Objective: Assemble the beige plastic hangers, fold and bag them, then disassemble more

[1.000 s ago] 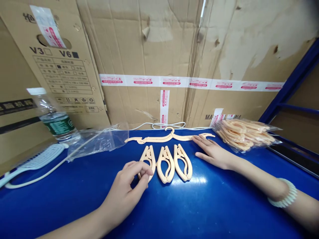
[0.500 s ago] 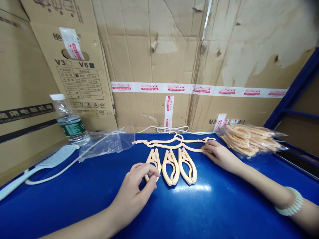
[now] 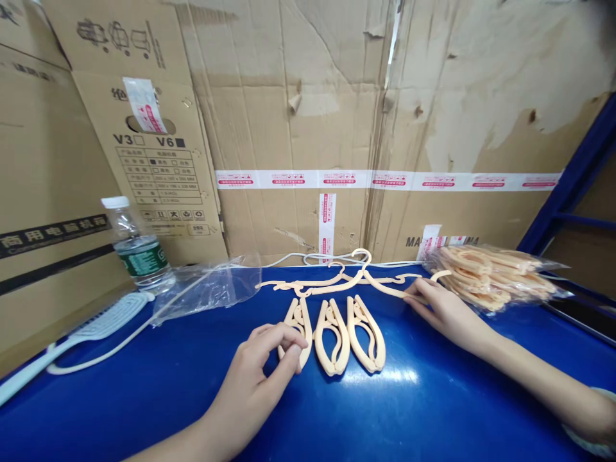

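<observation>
My right hand (image 3: 447,314) pinches one arm of an unfolded peach plastic hanger (image 3: 387,289), whose hook tilts up above the table. Just behind it lies a second unfolded hanger (image 3: 320,281), partly overlapped by the first. Three folded hangers stand in a row nearer to me: a left one (image 3: 307,324), a middle one (image 3: 343,346) and a right one (image 3: 380,346). Over the left folded hanger, my left hand (image 3: 262,372) has its fingers curled and its thumb close to them. Whether they grip anything is hidden.
At the right lies a clear bag of folded hangers (image 3: 474,279). On the left are a water bottle (image 3: 142,256), a crumpled plastic bag (image 3: 212,285) and a pale blue hairbrush (image 3: 108,317). Cardboard (image 3: 269,135) walls the back of the blue table (image 3: 409,417); a white cable (image 3: 283,258) runs along it.
My right hand has raised the front hanger's hook and shifted its arm slightly right, parting it from the hanger behind. My left hand stays by the left folded hanger. The view has tilted slightly.
</observation>
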Demonstrator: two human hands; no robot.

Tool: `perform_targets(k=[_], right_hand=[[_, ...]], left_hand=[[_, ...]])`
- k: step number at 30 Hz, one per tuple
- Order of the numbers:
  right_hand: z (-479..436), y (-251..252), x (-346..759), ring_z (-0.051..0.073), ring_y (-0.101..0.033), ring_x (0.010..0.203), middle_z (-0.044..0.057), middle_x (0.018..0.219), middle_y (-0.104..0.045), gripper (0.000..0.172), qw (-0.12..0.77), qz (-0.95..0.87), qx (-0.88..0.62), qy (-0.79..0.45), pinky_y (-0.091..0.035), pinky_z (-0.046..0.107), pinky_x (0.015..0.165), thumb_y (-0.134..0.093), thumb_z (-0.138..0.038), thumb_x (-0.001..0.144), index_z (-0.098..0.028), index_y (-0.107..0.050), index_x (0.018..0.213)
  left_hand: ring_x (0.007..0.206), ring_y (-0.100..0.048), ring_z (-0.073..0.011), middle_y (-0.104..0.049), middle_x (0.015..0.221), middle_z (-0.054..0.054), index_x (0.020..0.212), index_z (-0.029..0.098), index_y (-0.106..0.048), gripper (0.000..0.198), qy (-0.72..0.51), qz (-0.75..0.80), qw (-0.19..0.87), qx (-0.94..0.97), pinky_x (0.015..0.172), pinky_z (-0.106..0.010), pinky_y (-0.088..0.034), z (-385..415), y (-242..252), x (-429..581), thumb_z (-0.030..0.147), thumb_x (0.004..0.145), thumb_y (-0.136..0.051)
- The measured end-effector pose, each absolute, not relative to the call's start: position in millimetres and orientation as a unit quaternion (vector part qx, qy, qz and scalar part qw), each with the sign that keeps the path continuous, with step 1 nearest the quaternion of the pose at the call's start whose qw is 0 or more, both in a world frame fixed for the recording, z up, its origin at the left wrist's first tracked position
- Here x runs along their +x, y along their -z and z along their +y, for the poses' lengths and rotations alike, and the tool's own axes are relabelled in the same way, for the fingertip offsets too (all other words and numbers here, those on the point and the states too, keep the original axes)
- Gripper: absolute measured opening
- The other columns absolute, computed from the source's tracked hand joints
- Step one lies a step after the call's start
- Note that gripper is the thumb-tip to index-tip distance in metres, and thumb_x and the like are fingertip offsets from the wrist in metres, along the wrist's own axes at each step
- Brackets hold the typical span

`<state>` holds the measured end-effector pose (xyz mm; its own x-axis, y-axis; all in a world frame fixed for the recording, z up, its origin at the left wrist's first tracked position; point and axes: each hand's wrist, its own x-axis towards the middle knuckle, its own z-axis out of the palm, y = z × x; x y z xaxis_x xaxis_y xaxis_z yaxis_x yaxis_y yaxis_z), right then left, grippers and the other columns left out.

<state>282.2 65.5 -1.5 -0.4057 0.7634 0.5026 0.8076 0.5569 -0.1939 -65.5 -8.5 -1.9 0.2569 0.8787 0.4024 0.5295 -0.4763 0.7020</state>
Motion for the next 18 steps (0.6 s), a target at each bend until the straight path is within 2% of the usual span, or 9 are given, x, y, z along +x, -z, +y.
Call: perform_targets(k=[5,8,10,14,18], right_hand=[[63.6,-0.3,283.4,0.024,-0.063,0.078,0.006,0.079,-0.065,0.022,0.302,-0.824,-0.476,0.05,-0.051,0.037,0.069,-0.042,-0.037,0.098,-0.023,-0.052,0.083],[62.8,1.3,286.0,0.024,-0.063,0.077,0.006,0.082,-0.064,0.02,0.333,-0.808,-0.482,0.058,-0.051,0.037,0.069,-0.045,-0.038,0.097,-0.023,-0.053,0.086],[62.2,3.1,287.7,0.024,-0.063,0.079,0.007,0.085,-0.064,0.02,0.355,-0.798,-0.483,0.066,-0.051,0.038,0.07,-0.046,-0.038,0.097,-0.023,-0.053,0.086],[60.0,5.3,287.9,0.024,-0.064,0.078,0.007,0.084,-0.066,0.019,0.391,-0.78,-0.481,0.092,-0.051,0.038,0.069,-0.047,-0.039,0.096,-0.023,-0.054,0.086],[55.5,2.5,284.0,0.023,-0.066,0.072,0.005,0.08,-0.068,0.018,0.411,-0.768,-0.478,0.109,-0.051,0.036,0.065,-0.05,-0.039,0.095,-0.023,-0.056,0.088]], left_hand=[[0.078,-0.068,-0.0183,-0.073,0.081,0.001,0.082,0.025,-0.067,0.023,-0.407,0.473,0.238,0.744,0.074,-0.03,-0.05,-4.4,-8.4,-67.8,0.035,0.093,-0.049],[0.084,-0.07,-0.0187,-0.075,0.087,0.001,0.084,0.026,-0.069,0.021,-0.418,0.482,0.254,0.727,0.082,-0.031,-0.052,-1.6,-13.1,-70.5,0.036,0.091,-0.053],[0.082,-0.071,-0.0188,-0.076,0.084,0.001,0.085,0.025,-0.07,0.02,-0.422,0.49,0.267,0.715,0.083,-0.032,-0.053,1.2,-14.6,-71.8,0.037,0.09,-0.055],[0.074,-0.071,-0.0189,-0.075,0.075,-0.001,0.083,0.022,-0.069,0.02,-0.433,0.49,0.322,0.684,0.071,-0.029,-0.057,7.7,-16.2,-73.2,0.039,0.085,-0.058],[0.069,-0.071,-0.0191,-0.076,0.073,-0.003,0.082,0.019,-0.07,0.022,-0.443,0.495,0.369,0.65,0.068,-0.03,-0.057,11.7,-16.6,-75.1,0.039,0.081,-0.062]])
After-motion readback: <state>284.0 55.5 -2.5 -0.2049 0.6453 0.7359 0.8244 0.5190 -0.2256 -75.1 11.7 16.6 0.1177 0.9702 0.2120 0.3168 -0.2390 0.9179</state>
